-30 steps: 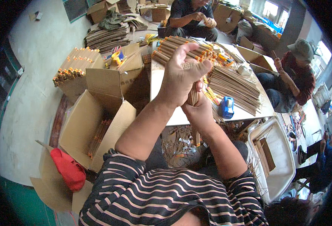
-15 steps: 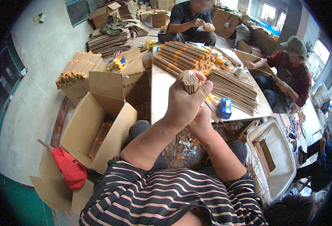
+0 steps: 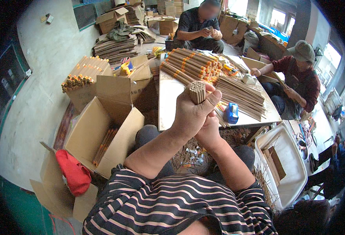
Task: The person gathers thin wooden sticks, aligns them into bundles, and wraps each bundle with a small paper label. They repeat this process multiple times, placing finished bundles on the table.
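Note:
My left hand (image 3: 188,111) is wrapped round a bundle of thin brown sticks (image 3: 196,92), held in front of me over the near edge of the table. The blunt, evenly gathered ends rise above my thumb and forefinger. Just below and to the right, my right hand (image 3: 208,127) is closed against the lower part of the same bundle; its fingers are partly hidden. On the white table (image 3: 170,111) behind lie loose brown sticks (image 3: 243,96) and a stack of bundles with orange and yellow bands (image 3: 192,64). A blue tape dispenser (image 3: 231,113) stands right of my hands.
Left of me stands an open cardboard box (image 3: 80,133) with banded bundles (image 3: 105,147) inside. More bundles (image 3: 88,72) are piled behind it. A red cloth (image 3: 73,172) hangs on a flap. A white tub (image 3: 297,156) is at right. Two people sit beyond the table, handling sticks.
The bundle's upper end has tilted slightly and sits a little lower in view. Both hands keep their hold. The whole view has shifted a little.

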`<state>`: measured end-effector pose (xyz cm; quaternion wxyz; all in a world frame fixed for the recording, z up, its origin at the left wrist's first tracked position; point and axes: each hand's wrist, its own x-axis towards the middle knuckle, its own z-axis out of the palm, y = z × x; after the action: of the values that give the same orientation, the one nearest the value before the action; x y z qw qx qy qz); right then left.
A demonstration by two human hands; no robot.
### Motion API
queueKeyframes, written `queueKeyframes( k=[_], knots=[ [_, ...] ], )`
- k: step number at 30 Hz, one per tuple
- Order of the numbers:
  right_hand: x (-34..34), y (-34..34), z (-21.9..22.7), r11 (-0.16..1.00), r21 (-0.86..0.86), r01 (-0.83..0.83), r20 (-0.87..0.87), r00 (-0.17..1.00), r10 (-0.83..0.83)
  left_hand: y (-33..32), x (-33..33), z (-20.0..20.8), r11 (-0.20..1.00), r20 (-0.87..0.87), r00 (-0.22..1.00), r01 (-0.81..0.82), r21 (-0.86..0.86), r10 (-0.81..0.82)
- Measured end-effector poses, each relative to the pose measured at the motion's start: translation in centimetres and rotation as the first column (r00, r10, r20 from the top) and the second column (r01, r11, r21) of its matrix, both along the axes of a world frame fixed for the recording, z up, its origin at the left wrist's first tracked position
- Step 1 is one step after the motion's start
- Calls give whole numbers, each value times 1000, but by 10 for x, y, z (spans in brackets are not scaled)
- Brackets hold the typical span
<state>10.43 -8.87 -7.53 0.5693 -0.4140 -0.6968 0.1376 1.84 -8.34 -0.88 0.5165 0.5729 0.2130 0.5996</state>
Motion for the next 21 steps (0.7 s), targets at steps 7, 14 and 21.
queueKeyframes(
  k=[7, 14, 21],
  knots=[
    [2, -17, 8, 980, -45, -192, 108, 975, 196, -17, -7, 15, 945, -162, 975, -98, 313, 155],
    [36, -42, 50, 988, -9, -151, -265, 954, 143, -12, -34, 11, 974, -489, 859, -46, 224, 153],
    [25, -46, 33, 993, 52, 105, 154, 982, -112, -19, -22, -34, 969, -745, 667, 194, 152, -16]
  ],
)
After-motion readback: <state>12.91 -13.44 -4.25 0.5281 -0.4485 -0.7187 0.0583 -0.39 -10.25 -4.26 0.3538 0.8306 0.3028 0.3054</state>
